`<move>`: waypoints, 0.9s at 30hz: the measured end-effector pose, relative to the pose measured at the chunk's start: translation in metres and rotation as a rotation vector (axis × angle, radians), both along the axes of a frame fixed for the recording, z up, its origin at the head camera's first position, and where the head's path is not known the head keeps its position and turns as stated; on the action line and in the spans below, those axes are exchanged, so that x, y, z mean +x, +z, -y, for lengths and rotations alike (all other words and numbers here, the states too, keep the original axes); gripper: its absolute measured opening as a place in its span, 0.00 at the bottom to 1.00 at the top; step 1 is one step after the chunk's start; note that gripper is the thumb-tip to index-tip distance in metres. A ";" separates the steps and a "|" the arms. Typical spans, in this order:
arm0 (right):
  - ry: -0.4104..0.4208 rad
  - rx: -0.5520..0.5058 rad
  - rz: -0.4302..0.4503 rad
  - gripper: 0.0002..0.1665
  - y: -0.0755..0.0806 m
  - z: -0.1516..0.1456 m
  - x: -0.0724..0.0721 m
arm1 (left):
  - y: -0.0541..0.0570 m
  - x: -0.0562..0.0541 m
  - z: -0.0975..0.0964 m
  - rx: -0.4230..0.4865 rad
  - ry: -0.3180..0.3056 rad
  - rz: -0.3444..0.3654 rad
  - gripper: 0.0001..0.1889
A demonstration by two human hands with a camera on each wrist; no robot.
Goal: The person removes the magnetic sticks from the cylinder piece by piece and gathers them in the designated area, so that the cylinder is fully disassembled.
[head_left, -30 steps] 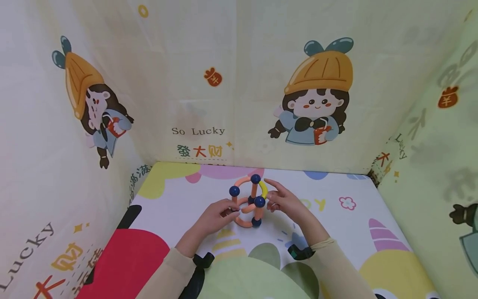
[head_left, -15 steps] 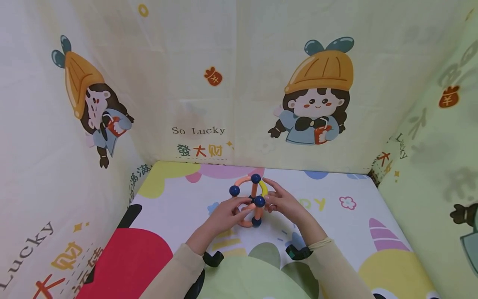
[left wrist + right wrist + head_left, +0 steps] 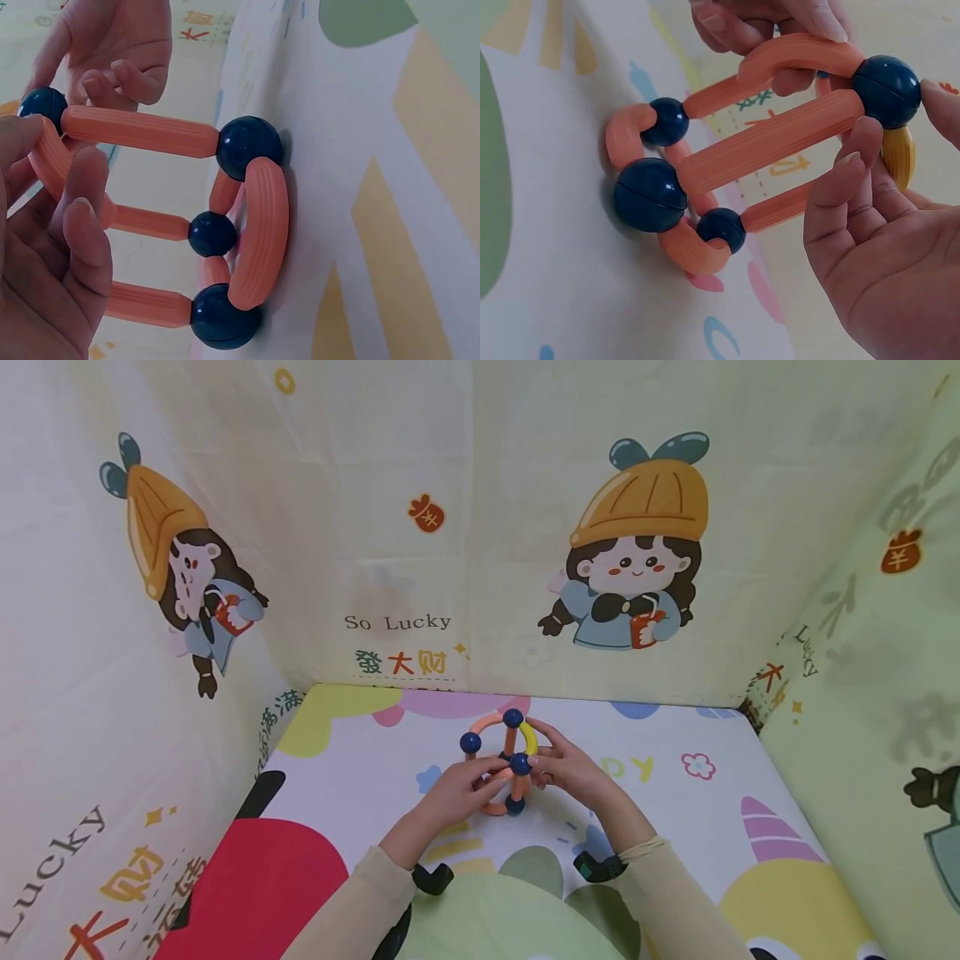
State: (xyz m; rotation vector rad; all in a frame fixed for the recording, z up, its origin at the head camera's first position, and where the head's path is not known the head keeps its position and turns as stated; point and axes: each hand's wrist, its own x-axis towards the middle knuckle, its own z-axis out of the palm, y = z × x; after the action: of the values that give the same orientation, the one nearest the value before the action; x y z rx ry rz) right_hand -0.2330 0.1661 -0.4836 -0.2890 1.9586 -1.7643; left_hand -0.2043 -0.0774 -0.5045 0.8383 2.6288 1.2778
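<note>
A frame of ridged magnetic rods and blue balls stands upright on the patterned mat, with straight salmon rods (image 3: 772,142) between a lower and an upper ring. My left hand (image 3: 456,795) pinches a curved salmon rod (image 3: 802,54) on the upper ring between thumb and fingers. This rod meets the near upper blue ball (image 3: 887,91). My right hand (image 3: 576,770) holds that ball between thumb and fingertips, with its index finger reaching along the yellow curved rod (image 3: 532,739). Fingers hide part of the yellow rod in the right wrist view. Lower blue balls (image 3: 250,148) rest near the mat.
The mat (image 3: 675,810) has printed shapes. Printed cloth walls (image 3: 495,543) enclose the back and sides. A black strip (image 3: 260,793) lies at the mat's left edge. A wrist camera (image 3: 600,866) sits on the right wrist.
My left hand has moved right from the frame's left side to the near curved rod and pinches it. My right thumb and fingers have closed in on the near upper ball.
</note>
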 end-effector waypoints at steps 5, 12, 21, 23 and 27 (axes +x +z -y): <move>-0.013 0.001 0.007 0.42 0.000 0.000 0.001 | 0.001 0.000 0.000 -0.005 0.010 0.001 0.10; -0.013 0.002 0.009 0.42 -0.001 0.000 0.000 | 0.002 0.002 0.001 -0.009 0.019 0.037 0.14; -0.013 0.002 -0.004 0.40 -0.002 0.000 0.001 | -0.005 0.003 0.010 0.003 0.043 0.063 0.17; -0.012 0.000 -0.004 0.40 -0.003 0.000 0.001 | -0.007 0.003 0.014 0.014 0.047 0.092 0.18; -0.022 0.011 0.008 0.40 -0.003 0.000 0.001 | -0.008 0.003 0.021 0.002 0.041 0.133 0.19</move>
State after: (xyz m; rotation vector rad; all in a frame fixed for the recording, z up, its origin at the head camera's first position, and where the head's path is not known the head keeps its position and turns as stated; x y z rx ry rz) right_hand -0.2324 0.1664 -0.4868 -0.2570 1.9719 -1.7653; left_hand -0.2008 -0.0984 -0.5122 0.6781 2.5534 1.2982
